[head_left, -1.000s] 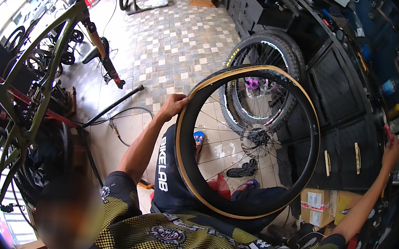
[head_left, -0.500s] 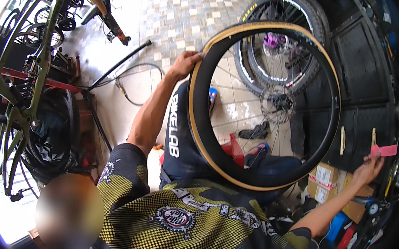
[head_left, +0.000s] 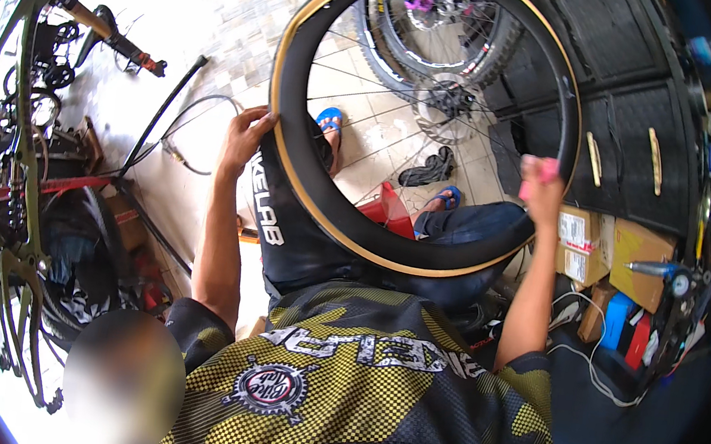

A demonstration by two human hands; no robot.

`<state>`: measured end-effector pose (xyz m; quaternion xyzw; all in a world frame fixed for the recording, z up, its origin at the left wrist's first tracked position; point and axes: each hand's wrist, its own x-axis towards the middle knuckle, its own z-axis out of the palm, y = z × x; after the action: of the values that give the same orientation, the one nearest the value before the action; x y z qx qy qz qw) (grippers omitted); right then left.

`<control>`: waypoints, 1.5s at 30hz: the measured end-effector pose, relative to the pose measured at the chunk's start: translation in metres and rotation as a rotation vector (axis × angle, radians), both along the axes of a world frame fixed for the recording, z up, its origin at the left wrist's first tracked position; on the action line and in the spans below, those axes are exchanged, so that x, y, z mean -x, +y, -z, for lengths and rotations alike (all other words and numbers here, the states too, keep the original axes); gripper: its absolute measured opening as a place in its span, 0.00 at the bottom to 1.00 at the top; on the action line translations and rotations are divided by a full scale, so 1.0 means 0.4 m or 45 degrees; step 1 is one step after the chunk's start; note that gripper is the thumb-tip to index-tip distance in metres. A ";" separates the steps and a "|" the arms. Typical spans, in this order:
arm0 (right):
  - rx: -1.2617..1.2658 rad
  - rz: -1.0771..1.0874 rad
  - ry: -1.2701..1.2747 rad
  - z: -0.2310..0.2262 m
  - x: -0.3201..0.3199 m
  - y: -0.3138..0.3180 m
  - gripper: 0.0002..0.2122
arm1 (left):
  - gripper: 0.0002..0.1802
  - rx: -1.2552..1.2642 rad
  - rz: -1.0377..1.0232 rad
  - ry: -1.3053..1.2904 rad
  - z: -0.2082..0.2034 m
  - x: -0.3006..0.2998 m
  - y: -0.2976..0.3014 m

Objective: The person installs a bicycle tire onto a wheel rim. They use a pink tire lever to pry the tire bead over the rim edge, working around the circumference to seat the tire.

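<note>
A bicycle wheel (head_left: 405, 248) with a deep black rim and a tan-walled tyre (head_left: 284, 58) leans upright over my lap. Thin spokes run to its hub, where a disc rotor (head_left: 447, 109) shows. My left hand (head_left: 248, 134) grips the tyre at the wheel's left side, with the fingers on the tan wall. At the right side of the rim, my right hand (head_left: 544, 194) is closed around a small pink cloth-like piece (head_left: 538, 181). That piece is at the rim, partly hidden by the fingers; whether it presses on the rim I cannot tell.
Beyond the wheel stand other bicycle wheels, one with a purple hub (head_left: 422, 2). A green bike frame (head_left: 24, 122) hangs at left. Dark cabinets (head_left: 628, 103) line the right, above cardboard boxes (head_left: 639, 260). A black rag (head_left: 427, 167) and a red object (head_left: 388, 209) lie inside the wheel's outline.
My right hand has come inward from the right with the pink piece, up to the rim. The wheel and my left hand appear farther left and higher in view, as the view has also shifted.
</note>
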<state>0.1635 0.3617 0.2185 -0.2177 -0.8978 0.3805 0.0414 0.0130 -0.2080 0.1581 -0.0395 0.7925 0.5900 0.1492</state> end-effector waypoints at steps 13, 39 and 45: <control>-0.406 -0.294 0.194 0.021 -0.008 -0.342 0.15 | 0.21 0.070 -0.007 0.085 -0.003 -0.002 0.035; 0.908 -0.168 0.115 -0.320 0.297 -0.455 0.10 | 0.16 -0.887 -0.153 0.093 -0.534 -0.123 0.122; 0.994 -0.278 0.014 -0.409 0.360 -0.396 0.13 | 0.24 -1.054 0.226 0.020 -0.601 -0.100 0.123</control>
<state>0.0196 0.2032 0.3822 -0.1185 -0.7034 0.6962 -0.0801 0.0528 -0.1589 0.3984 0.0969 0.4902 0.8436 0.1966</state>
